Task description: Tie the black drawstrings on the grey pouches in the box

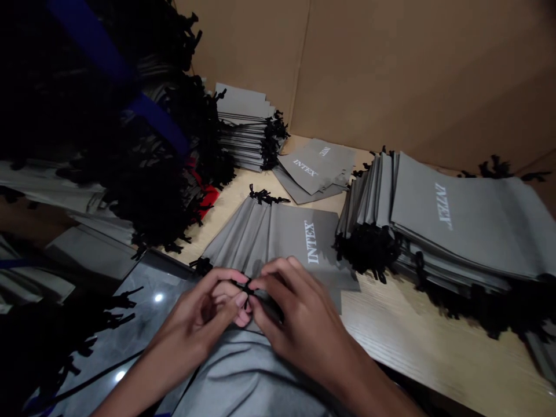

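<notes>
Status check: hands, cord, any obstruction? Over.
Left hand and right hand pinching black cord. Gray INTEX pouches fanned just beyond. Nothing visibly blocking grip.

Pale wood table point(403, 347); grey INTEX pouches point(304, 231) in stacks, fanned rows.

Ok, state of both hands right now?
Left hand: closed, fingertips pinching a black cord.
Right hand: closed, thumb and index fingertips on the same cord, close to the left fingertips.

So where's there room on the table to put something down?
The wooden table is bare in front of the right-hand pouch pile, plus a narrow strip between the fanned pouches and the left-hand heap. The back is crowded with loose pouches and a stack.
</notes>
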The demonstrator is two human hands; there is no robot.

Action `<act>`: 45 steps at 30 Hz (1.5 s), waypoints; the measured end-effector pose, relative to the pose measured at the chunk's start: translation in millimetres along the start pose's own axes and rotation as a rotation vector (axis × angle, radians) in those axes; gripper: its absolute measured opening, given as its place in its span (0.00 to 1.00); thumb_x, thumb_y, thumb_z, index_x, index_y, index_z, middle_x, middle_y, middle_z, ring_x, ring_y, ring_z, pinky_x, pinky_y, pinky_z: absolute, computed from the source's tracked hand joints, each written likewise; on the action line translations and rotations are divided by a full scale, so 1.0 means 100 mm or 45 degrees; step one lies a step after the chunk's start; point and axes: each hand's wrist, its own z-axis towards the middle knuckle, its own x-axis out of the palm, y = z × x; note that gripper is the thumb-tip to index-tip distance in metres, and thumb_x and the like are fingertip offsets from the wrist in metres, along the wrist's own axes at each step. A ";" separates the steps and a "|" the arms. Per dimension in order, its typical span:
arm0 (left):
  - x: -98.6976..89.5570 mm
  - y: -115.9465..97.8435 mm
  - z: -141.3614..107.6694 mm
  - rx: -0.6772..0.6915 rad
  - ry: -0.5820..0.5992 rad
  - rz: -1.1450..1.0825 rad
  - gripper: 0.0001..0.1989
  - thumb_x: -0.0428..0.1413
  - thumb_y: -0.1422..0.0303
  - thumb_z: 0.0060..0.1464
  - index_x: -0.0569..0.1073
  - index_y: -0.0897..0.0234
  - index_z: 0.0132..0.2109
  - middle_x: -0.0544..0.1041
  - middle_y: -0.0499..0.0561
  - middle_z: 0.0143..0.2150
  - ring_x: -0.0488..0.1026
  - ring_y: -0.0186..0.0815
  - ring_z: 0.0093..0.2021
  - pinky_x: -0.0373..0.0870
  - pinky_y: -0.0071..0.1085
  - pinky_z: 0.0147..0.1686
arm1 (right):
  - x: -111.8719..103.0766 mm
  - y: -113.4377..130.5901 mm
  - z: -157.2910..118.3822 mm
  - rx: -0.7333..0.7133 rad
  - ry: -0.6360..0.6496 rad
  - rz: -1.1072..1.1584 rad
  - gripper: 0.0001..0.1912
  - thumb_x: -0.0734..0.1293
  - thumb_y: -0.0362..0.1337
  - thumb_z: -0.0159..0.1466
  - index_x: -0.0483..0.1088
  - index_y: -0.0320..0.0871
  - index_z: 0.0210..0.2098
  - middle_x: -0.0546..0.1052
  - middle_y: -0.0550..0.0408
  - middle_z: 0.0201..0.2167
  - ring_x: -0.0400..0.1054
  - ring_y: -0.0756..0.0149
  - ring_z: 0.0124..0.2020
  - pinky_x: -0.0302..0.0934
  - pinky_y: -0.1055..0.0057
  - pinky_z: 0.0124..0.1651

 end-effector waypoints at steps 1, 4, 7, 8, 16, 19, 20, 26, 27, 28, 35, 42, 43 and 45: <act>-0.01 0.01 -0.01 0.025 0.005 0.040 0.15 0.61 0.54 0.72 0.74 0.55 0.58 0.86 0.47 0.37 0.86 0.36 0.39 0.82 0.28 0.44 | 0.03 0.00 -0.02 -0.005 -0.014 0.008 0.05 0.69 0.33 0.73 0.75 0.43 0.49 0.78 0.48 0.47 0.72 0.54 0.46 0.71 0.57 0.49; -0.04 0.04 -0.01 0.087 0.027 0.159 0.14 0.59 0.57 0.73 0.74 0.53 0.60 0.86 0.46 0.37 0.86 0.35 0.41 0.81 0.26 0.46 | 0.08 -0.03 -0.04 -0.025 -0.033 0.035 0.05 0.69 0.32 0.74 0.75 0.42 0.49 0.79 0.48 0.46 0.71 0.55 0.46 0.71 0.58 0.48; -0.05 0.07 0.01 0.083 0.013 0.158 0.12 0.62 0.58 0.71 0.77 0.54 0.57 0.87 0.47 0.38 0.87 0.36 0.41 0.82 0.25 0.45 | 0.09 -0.05 -0.05 -0.064 -0.054 0.042 0.05 0.69 0.31 0.74 0.75 0.41 0.49 0.80 0.48 0.46 0.71 0.55 0.45 0.70 0.58 0.48; -0.05 0.07 0.03 0.079 -0.006 0.133 0.11 0.63 0.58 0.70 0.79 0.54 0.55 0.88 0.48 0.38 0.87 0.36 0.40 0.83 0.24 0.44 | 0.08 -0.06 -0.05 -0.078 -0.064 0.040 0.05 0.69 0.31 0.74 0.75 0.41 0.49 0.80 0.48 0.45 0.71 0.55 0.45 0.70 0.58 0.47; -0.04 -0.05 0.06 0.166 -0.145 0.150 0.07 0.70 0.62 0.61 0.91 0.50 0.46 0.90 0.52 0.47 0.88 0.41 0.47 0.85 0.25 0.44 | 0.04 -0.08 -0.06 -0.093 -0.126 0.077 0.04 0.71 0.33 0.74 0.76 0.43 0.48 0.80 0.48 0.44 0.71 0.57 0.44 0.71 0.60 0.45; -0.06 -0.05 0.06 0.140 -0.150 0.105 0.08 0.70 0.62 0.61 0.91 0.48 0.47 0.91 0.52 0.45 0.88 0.40 0.42 0.85 0.23 0.41 | 0.03 -0.08 -0.07 -0.070 -0.152 0.148 0.06 0.71 0.32 0.74 0.76 0.44 0.50 0.80 0.49 0.44 0.72 0.58 0.44 0.71 0.61 0.45; -0.07 -0.04 0.06 0.132 -0.163 0.091 0.08 0.71 0.61 0.60 0.91 0.48 0.47 0.91 0.52 0.44 0.88 0.39 0.41 0.85 0.24 0.40 | 0.03 -0.08 -0.07 -0.065 -0.161 0.169 0.07 0.71 0.32 0.73 0.76 0.44 0.50 0.80 0.49 0.44 0.72 0.58 0.44 0.71 0.61 0.45; -0.09 0.04 0.05 0.048 -0.217 0.068 0.09 0.72 0.59 0.59 0.91 0.51 0.46 0.91 0.53 0.41 0.89 0.41 0.38 0.86 0.27 0.39 | 0.02 -0.08 -0.06 -0.110 -0.182 0.210 0.09 0.72 0.30 0.72 0.77 0.43 0.52 0.80 0.50 0.44 0.73 0.59 0.44 0.71 0.62 0.45; -0.09 0.04 0.05 0.047 -0.224 0.065 0.09 0.72 0.59 0.58 0.91 0.51 0.46 0.91 0.53 0.41 0.89 0.42 0.39 0.87 0.28 0.39 | 0.02 -0.08 -0.06 -0.112 -0.177 0.207 0.09 0.72 0.30 0.72 0.77 0.43 0.52 0.81 0.50 0.44 0.73 0.59 0.44 0.71 0.62 0.46; -0.08 0.04 0.05 0.054 -0.230 0.064 0.09 0.72 0.59 0.58 0.91 0.51 0.45 0.92 0.53 0.42 0.89 0.42 0.39 0.87 0.28 0.40 | 0.02 -0.08 -0.06 -0.114 -0.172 0.202 0.09 0.72 0.30 0.73 0.77 0.43 0.52 0.81 0.50 0.44 0.73 0.59 0.44 0.71 0.62 0.46; -0.01 0.02 0.03 0.108 -0.316 0.126 0.06 0.72 0.61 0.57 0.92 0.51 0.43 0.92 0.51 0.39 0.89 0.42 0.36 0.86 0.27 0.35 | -0.02 -0.05 -0.02 -0.174 -0.111 0.092 0.04 0.71 0.32 0.74 0.76 0.42 0.49 0.82 0.49 0.42 0.73 0.59 0.42 0.71 0.62 0.42; 0.05 0.03 -0.03 0.284 -0.423 0.301 0.07 0.69 0.66 0.61 0.91 0.47 0.43 0.92 0.46 0.40 0.88 0.38 0.37 0.84 0.24 0.37 | 0.02 -0.02 -0.01 -0.265 -0.180 -0.148 0.04 0.71 0.32 0.73 0.76 0.41 0.47 0.84 0.49 0.43 0.71 0.57 0.40 0.70 0.58 0.41; 0.06 0.02 -0.03 0.305 -0.440 0.311 0.07 0.69 0.67 0.61 0.91 0.47 0.42 0.91 0.45 0.40 0.88 0.38 0.37 0.84 0.24 0.38 | 0.03 -0.02 -0.01 -0.270 -0.187 -0.175 0.04 0.71 0.32 0.73 0.76 0.41 0.47 0.84 0.49 0.43 0.71 0.57 0.40 0.69 0.58 0.40; 0.08 0.01 -0.04 0.324 -0.469 0.324 0.08 0.68 0.68 0.61 0.91 0.47 0.42 0.91 0.45 0.39 0.88 0.37 0.36 0.84 0.24 0.38 | 0.04 -0.01 -0.02 -0.292 -0.191 -0.221 0.05 0.71 0.31 0.72 0.76 0.40 0.48 0.84 0.49 0.44 0.71 0.56 0.40 0.68 0.57 0.39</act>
